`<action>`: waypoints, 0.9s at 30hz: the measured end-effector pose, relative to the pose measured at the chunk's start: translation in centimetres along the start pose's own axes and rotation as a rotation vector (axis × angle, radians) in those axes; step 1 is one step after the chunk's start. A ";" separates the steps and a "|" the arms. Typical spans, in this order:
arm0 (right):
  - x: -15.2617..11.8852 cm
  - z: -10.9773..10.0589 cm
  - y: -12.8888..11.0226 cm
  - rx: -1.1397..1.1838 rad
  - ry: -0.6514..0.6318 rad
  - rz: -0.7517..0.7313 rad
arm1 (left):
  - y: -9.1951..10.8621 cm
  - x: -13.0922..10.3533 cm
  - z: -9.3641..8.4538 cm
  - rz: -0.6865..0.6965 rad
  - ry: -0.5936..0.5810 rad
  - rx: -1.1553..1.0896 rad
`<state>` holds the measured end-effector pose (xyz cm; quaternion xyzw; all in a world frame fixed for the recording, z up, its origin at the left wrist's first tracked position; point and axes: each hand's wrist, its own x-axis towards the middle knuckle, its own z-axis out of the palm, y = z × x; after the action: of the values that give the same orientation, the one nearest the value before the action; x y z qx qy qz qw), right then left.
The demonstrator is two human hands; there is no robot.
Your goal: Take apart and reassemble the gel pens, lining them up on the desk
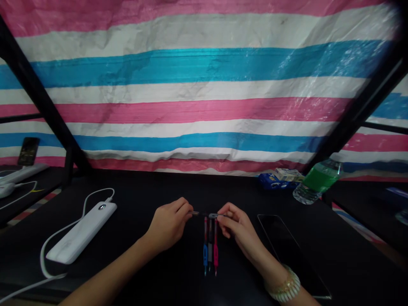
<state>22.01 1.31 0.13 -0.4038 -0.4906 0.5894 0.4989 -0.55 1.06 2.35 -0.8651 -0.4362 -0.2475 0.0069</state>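
Observation:
My left hand (170, 223) is closed in a pinch on a thin, dark pen-like piece (195, 213) that points right. Facing it, my right hand (236, 221) pinches a short grey pen-like piece (213, 216) pointing left. The tips of the two pieces are close together; whether they touch I cannot make out. Just below them, side by side on the black table, lie a blue pen (205, 253), a dark grey pen (210, 250) and a pink pen (216, 250). A pale beaded bracelet (285, 285) circles my right wrist.
A white power bank (81, 233) with a white cable (42, 255) lies at left on the black table (143, 191). On the right are a dark phone (290, 250), small boxes (276, 180) and a bottle with a green label (318, 180). A striped sheet (204, 110) hangs behind.

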 end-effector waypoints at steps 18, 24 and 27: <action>0.6 -1.1 0.0 0.277 0.203 0.057 | -1.0 0.1 -0.2 -0.186 0.142 -0.452; 0.6 -1.2 0.0 0.296 0.225 0.034 | -0.8 0.2 -0.5 -0.200 0.134 -0.490; 0.6 -1.2 0.0 0.295 0.227 0.030 | -0.7 0.2 -0.5 -0.208 0.121 -0.494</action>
<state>23.08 2.16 -0.10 -0.3977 -0.3332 0.6128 0.5961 -1.24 1.51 2.71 -0.7748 -0.4480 -0.3969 -0.2037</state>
